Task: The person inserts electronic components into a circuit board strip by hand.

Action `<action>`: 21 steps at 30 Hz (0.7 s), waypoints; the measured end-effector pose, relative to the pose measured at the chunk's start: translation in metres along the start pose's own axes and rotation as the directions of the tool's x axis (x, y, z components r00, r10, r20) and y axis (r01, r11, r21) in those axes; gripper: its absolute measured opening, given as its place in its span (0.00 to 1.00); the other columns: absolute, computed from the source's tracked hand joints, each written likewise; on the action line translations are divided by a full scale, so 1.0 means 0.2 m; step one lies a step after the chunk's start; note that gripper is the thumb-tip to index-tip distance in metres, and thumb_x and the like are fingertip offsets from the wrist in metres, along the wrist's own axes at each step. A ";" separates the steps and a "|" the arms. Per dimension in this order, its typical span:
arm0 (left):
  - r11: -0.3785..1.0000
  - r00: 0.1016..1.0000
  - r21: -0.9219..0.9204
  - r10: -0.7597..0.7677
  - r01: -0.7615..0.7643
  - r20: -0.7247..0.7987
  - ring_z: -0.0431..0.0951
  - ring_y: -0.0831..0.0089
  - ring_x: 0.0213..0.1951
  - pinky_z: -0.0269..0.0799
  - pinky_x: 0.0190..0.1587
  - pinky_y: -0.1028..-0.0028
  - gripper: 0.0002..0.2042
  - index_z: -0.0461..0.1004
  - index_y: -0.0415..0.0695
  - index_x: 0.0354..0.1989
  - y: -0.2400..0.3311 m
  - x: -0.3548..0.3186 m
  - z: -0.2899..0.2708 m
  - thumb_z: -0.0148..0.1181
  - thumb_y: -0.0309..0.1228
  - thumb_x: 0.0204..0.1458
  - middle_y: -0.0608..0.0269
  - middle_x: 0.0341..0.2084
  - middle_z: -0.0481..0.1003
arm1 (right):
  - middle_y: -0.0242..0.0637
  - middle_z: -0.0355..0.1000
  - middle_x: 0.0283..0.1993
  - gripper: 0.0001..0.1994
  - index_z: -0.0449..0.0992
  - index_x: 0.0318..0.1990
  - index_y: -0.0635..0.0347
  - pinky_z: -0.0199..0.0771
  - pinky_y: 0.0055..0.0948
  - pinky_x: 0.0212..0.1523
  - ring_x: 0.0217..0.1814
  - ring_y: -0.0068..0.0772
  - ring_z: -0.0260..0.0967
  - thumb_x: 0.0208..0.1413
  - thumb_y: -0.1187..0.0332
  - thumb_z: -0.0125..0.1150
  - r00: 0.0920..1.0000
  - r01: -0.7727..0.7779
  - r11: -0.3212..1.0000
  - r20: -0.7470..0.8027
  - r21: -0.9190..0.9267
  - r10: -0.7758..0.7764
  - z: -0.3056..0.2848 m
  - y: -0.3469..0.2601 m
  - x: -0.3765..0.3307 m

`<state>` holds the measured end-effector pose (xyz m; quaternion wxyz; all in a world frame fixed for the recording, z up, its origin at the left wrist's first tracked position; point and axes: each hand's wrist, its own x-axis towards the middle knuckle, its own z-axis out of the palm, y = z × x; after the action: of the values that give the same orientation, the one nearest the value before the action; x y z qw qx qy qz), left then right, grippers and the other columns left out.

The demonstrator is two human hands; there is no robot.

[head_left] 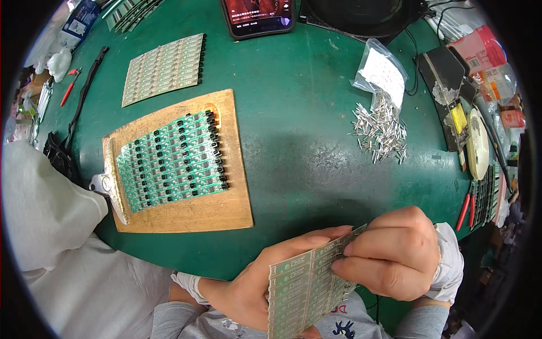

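Note:
My left hand (248, 291) grips a green circuit board panel (299, 288) from behind and along its left edge, holding it tilted up near my body. The panel carries rows of repeated small circuits. At its upper right part, the fingers of my right hand (392, 257) are pinched together against the face. Whatever lies between those fingertips is hidden or too small to make out. Beyond my right hand, a loose pile of small silvery cylindrical parts with thin leads (379, 133) lies on the green table, spilling from a clear plastic bag (382, 73).
A clipboard (243, 212) bears a populated green board panel (172, 161). Behind it lies another panel (164, 69). A phone (258, 17) stands at the back. Red-handled pliers (465, 210) and a black box (440, 73) are at right. Pale cloth (51, 203) covers the left side.

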<state>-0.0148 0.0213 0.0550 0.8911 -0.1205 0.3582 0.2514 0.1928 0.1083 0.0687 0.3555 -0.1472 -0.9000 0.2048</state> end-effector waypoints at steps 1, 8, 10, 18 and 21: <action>1.000 1.000 0.000 0.001 -0.001 0.000 0.57 0.66 0.69 0.47 0.72 0.59 0.35 0.55 0.45 0.72 -0.01 0.00 -0.02 0.45 0.49 0.57 0.58 0.70 0.56 | 0.31 0.74 0.38 0.16 0.81 0.34 0.57 0.68 0.21 0.29 0.33 0.27 0.68 0.32 0.68 0.61 1.000 0.011 1.000 0.005 -0.014 -0.011 0.00 0.00 0.00; 0.997 0.973 -0.069 0.048 -0.033 0.228 0.54 0.61 0.71 0.49 0.72 0.57 0.40 0.52 0.51 0.71 -0.01 0.05 -0.15 0.66 0.40 0.51 0.53 0.71 0.51 | 0.29 0.75 0.40 0.16 0.83 0.39 0.57 0.63 0.20 0.30 0.37 0.25 0.68 0.40 0.68 0.60 0.984 0.170 0.963 0.088 -0.209 -0.155 -0.05 -0.01 -0.10; 0.955 0.918 0.111 0.228 -0.276 0.324 0.54 0.56 0.71 0.50 0.71 0.54 0.43 0.52 0.53 0.71 -0.02 0.08 -0.17 0.70 0.36 0.46 0.49 0.70 0.51 | 0.29 0.76 0.40 0.16 0.83 0.41 0.57 0.66 0.22 0.29 0.36 0.25 0.69 0.40 0.69 0.62 0.978 0.176 0.968 0.146 -0.176 -0.151 -0.08 0.00 -0.07; 0.466 0.581 0.370 0.480 -0.804 0.657 0.52 0.45 0.71 0.55 0.69 0.46 0.53 0.50 0.57 0.69 -0.09 0.15 -0.25 0.82 0.26 0.33 0.37 0.68 0.50 | 0.35 0.71 0.33 0.13 0.77 0.32 0.64 0.71 0.26 0.27 0.34 0.32 0.71 0.35 0.72 0.60 0.951 0.097 0.787 0.291 -0.609 0.108 -0.17 0.17 0.06; 0.448 0.561 0.359 0.493 -0.819 0.665 0.52 0.46 0.71 0.55 0.69 0.48 0.53 0.50 0.55 0.69 -0.10 0.15 -0.23 0.81 0.26 0.35 0.37 0.69 0.50 | 0.34 0.69 0.32 0.10 0.76 0.30 0.63 0.69 0.25 0.26 0.35 0.30 0.70 0.35 0.71 0.60 0.927 0.191 0.725 0.365 -0.662 0.089 -0.16 0.19 0.05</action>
<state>-0.0130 -0.0026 0.0021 0.7530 0.4078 0.2113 0.4711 0.2122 0.1531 0.0776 0.1043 -0.2013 -0.9654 -0.1286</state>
